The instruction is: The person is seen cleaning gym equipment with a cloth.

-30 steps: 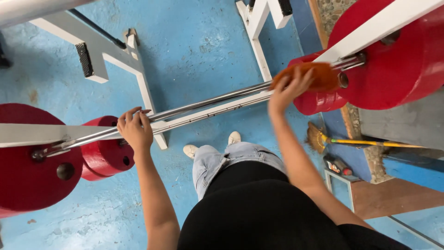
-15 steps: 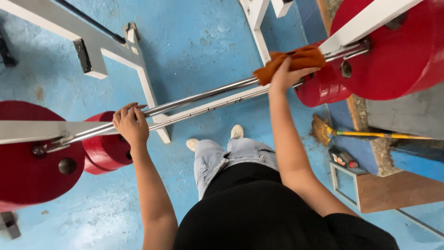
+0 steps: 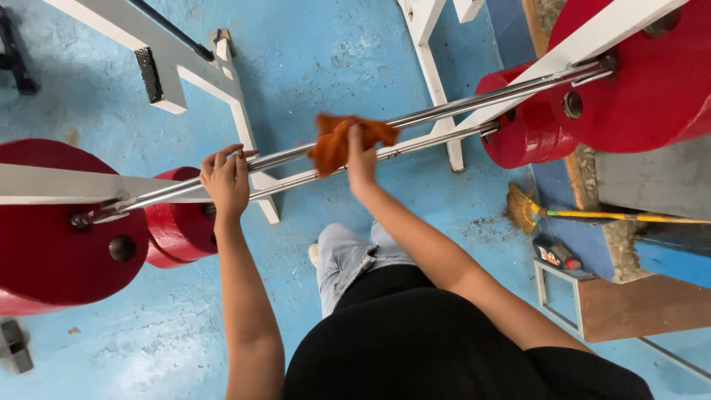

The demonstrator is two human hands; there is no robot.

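Note:
A long steel barbell bar (image 3: 444,111) runs across the view, loaded with red weight plates on the left (image 3: 52,237) and on the right (image 3: 637,89). My left hand (image 3: 226,181) is wrapped around the bar near the left plates. My right hand (image 3: 361,159) presses an orange cloth (image 3: 337,141) onto the bar near its middle. A second thinner bar runs just below the barbell. My legs in light jeans stand under the bar.
White rack frames (image 3: 200,74) stand on the blue floor (image 3: 318,59) behind the bar. A straw broom with a yellow handle (image 3: 592,215) lies at the right, by a small dark tool (image 3: 555,253) and a metal-framed board (image 3: 637,304).
My right hand has slid the orange cloth along the bar from the right plates to the middle. My left hand has kept its grip on the bar.

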